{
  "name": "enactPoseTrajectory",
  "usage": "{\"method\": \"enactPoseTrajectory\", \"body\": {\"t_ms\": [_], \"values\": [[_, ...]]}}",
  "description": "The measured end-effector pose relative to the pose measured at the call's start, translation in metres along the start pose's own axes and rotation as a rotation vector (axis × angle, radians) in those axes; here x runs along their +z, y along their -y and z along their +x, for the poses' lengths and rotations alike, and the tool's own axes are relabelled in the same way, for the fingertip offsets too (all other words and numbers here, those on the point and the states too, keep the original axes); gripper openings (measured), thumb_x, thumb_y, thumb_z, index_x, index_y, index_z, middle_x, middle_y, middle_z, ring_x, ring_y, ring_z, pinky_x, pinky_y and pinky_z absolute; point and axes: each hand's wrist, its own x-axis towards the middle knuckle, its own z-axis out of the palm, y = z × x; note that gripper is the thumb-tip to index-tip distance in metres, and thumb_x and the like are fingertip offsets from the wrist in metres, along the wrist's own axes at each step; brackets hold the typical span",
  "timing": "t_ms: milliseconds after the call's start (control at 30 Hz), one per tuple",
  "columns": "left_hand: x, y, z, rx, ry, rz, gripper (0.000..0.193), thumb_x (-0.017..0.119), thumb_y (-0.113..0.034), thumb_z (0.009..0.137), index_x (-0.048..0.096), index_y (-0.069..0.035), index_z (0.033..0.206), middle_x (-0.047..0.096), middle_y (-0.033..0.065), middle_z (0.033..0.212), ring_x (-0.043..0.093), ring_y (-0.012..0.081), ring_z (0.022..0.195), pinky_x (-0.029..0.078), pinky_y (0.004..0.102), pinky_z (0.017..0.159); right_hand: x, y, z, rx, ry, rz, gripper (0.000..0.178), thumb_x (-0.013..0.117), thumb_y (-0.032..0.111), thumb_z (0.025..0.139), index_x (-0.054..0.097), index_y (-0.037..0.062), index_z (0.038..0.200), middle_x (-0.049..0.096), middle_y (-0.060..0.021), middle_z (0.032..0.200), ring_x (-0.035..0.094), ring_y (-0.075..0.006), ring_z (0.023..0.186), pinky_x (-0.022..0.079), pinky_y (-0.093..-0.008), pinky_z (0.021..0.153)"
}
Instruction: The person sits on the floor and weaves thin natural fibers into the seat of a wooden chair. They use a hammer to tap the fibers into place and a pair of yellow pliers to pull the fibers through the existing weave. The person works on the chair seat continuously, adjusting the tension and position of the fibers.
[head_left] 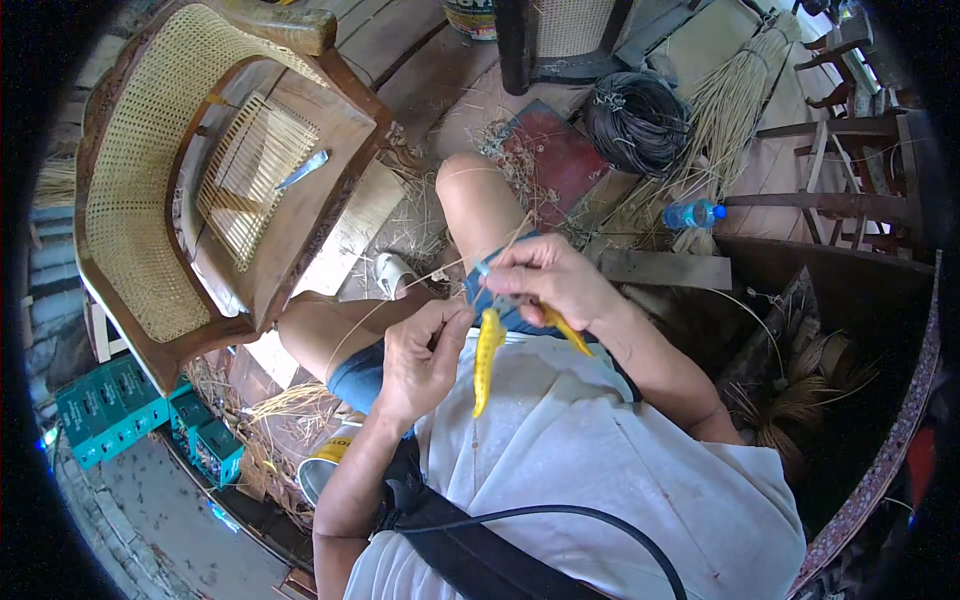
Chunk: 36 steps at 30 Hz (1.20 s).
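Over my lap, my right hand (555,282) is closed around a pair of pliers with yellow handles (485,365). The handles are spread apart and point down toward my shirt, while the jaws are partly covered by my fingers. Close beside it, my left hand (425,355) pinches a thin pale cane strand (440,272) between thumb and finger. The strand crosses between both hands and loops off to the left. At the left stands a wooden armchair (345,150) with a woven cane back and a partly woven seat panel (255,170). A small bluish tool (302,170) lies on that seat.
A coil of black cord (637,122) sits ahead beside a red board (555,160). Long cane bundles (740,90) and a blue bottle (693,214) are at the right. Green boxes (115,410) and a yellow tin (322,465) stand at lower left. Cane scraps litter the floor.
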Motion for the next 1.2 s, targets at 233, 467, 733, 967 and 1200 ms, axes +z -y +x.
{"method": "enactPoseTrajectory", "body": {"t_ms": [233,467,733,967,1200], "values": [[-0.020,-0.016,-0.024,0.017,-0.007,0.132,0.006,0.062,-0.003,0.090,0.066,-0.001,0.094,0.059,0.0095,0.066,0.055,0.0134,0.055,0.044,0.0277,0.053,-0.021,0.022,-0.002,-0.042,0.014,-0.071,0.018,0.069,0.013,0.088,0.068,-0.0038,0.094,0.063,-0.0055,0.069,0.051,-0.0074,0.042,0.037,-0.0204,0.037],[-0.043,-0.022,-0.051,-0.042,-0.005,0.156,0.005,0.063,-0.003,0.089,0.067,0.001,0.091,0.069,0.0130,0.080,0.066,0.0177,0.067,0.051,0.0275,0.063,-0.042,0.054,-0.009,-0.091,-0.135,-0.162,0.014,0.068,0.013,0.087,0.069,-0.0009,0.090,0.062,-0.0035,0.067,0.050,-0.0074,0.042,0.036,-0.0221,0.036],[-0.031,-0.010,-0.011,-0.003,-0.013,0.046,0.012,0.060,-0.007,0.093,0.065,0.004,0.093,0.066,0.0087,0.075,0.060,0.0124,0.067,0.049,0.0272,0.063,-0.103,0.098,-0.037,-0.412,-0.510,-0.040,0.028,0.060,0.022,0.092,0.067,0.0011,0.109,0.063,-0.0036,0.076,0.048,-0.0063,0.044,0.036,-0.0217,0.040],[0.027,0.019,0.039,-0.071,0.066,-0.322,0.017,0.060,-0.011,0.095,0.066,0.005,0.093,0.058,-0.0029,0.070,0.048,0.0025,0.064,0.040,0.0204,0.057,-0.006,-0.001,-0.012,0.008,-0.066,0.043,0.028,0.066,0.024,0.090,0.068,0.0025,0.107,0.060,0.0017,0.069,0.050,-0.0068,0.041,0.039,-0.0217,0.037],[-0.025,0.014,0.009,-0.341,0.161,-0.336,0.017,0.061,-0.014,0.096,0.070,0.000,0.093,0.058,-0.0042,0.069,0.047,0.0010,0.060,0.041,0.0195,0.054,-0.083,0.062,-0.008,-0.325,-0.325,-0.039,0.034,0.065,0.025,0.088,0.066,0.0042,0.114,0.060,-0.0013,0.075,0.050,-0.0074,0.045,0.037,-0.0206,0.037]]}}
